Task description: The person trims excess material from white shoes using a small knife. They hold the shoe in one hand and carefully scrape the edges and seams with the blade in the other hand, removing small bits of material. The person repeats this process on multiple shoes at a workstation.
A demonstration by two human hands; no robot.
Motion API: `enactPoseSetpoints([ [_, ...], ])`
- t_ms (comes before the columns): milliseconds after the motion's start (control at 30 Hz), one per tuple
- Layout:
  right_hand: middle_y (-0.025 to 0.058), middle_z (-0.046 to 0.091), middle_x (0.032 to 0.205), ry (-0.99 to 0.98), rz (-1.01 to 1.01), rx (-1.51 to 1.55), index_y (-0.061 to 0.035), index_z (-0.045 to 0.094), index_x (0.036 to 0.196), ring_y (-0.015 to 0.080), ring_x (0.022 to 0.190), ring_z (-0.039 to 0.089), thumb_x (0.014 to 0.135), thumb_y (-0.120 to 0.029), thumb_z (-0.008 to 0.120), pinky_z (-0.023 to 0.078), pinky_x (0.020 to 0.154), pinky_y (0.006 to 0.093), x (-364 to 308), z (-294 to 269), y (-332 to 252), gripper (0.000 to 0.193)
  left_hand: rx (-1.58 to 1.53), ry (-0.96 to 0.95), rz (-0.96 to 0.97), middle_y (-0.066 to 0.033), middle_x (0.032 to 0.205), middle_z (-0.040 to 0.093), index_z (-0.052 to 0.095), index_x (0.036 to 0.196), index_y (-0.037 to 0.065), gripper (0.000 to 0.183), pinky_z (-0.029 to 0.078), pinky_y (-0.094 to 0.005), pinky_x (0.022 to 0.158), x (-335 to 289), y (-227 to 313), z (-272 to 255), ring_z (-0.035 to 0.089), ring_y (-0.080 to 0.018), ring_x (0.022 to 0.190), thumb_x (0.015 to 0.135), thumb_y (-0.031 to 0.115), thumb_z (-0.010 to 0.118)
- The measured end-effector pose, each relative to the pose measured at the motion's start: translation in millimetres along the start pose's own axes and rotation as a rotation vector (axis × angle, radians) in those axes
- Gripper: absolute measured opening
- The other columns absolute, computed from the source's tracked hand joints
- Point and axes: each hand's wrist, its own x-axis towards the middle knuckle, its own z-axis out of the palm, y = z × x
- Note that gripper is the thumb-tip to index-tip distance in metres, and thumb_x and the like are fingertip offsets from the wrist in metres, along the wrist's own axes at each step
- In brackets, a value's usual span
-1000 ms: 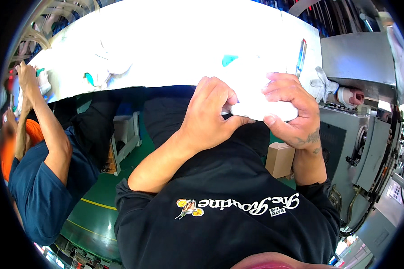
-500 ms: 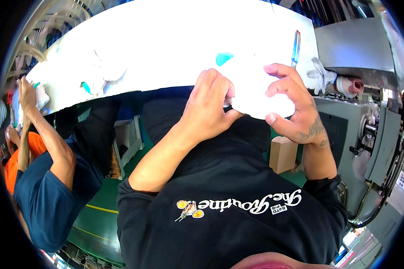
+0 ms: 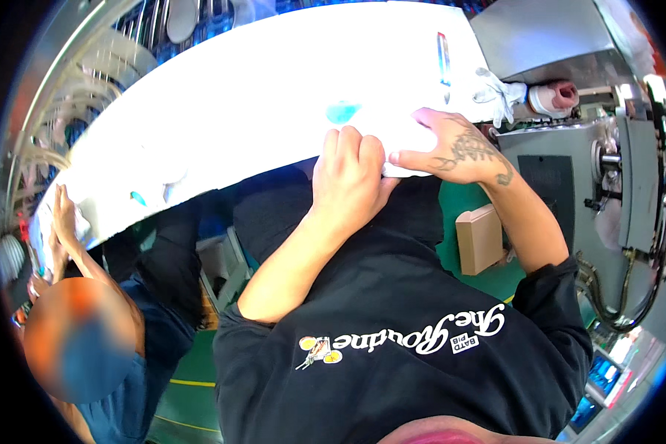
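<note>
At the near edge of the white table (image 3: 274,89), both my hands are on a soft-looking white piece (image 3: 401,171), mostly lost in glare. My left hand (image 3: 350,172) is closed in a fist on its left side, fingertips curled out of sight. My right hand (image 3: 455,148) grips its right side, thumb toward the left hand and index finger curved over the top; the other fingers are hidden. Just beyond my left hand, a teal patch (image 3: 342,112) shows on the bright surface; what it belongs to is washed out.
A slim tool with a red end (image 3: 443,59) and a whitish glove (image 3: 500,96) lie at the table's right. A grey machine (image 3: 547,177) stands right, a cardboard box (image 3: 480,240) below. To the left, a co-worker's hands (image 3: 64,214) work at the table, near another teal-marked white item (image 3: 138,197).
The view has turned, shifting the table and co-worker. My right hand has turned from a wide hold to lie over the white piece, closer to my left hand; less of the piece shows.
</note>
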Motion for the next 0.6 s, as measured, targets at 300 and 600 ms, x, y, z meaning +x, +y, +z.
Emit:
enactPoseSetpoints([
  [300,0.0179,0.074,0.119,0.356,-0.788,0.301,0.0012,0.067,0.129,0.0318,0.111,0.072,0.075,-0.028,0.097,0.057,0.095,0.0392,-10.6,19.3,-15.6,0.068,-0.02,0.192,0.142,-0.0199,0.123,0.059,0.052,0.135,0.002,0.072,0.047,-0.0465,0.105,-1.5,-16.0,-79.6,0.059,-0.0381,0.122,0.075,0.014,0.089],
  [600,0.0156,0.062,0.119,0.531,-0.785,0.856,-0.0027,0.058,0.131,0.0293,0.106,0.064,0.091,-0.02,0.084,0.055,0.092,0.0375,-0.9,128.9,-43.7,0.051,-0.193,0.031,0.011,-0.0239,0.114,0.072,0.061,0.115,-0.007,0.051,0.052,-0.0508,0.107,-6.0,-24.9,-128.4,0.07,-0.032,0.106,0.098,0.039,0.072],
])
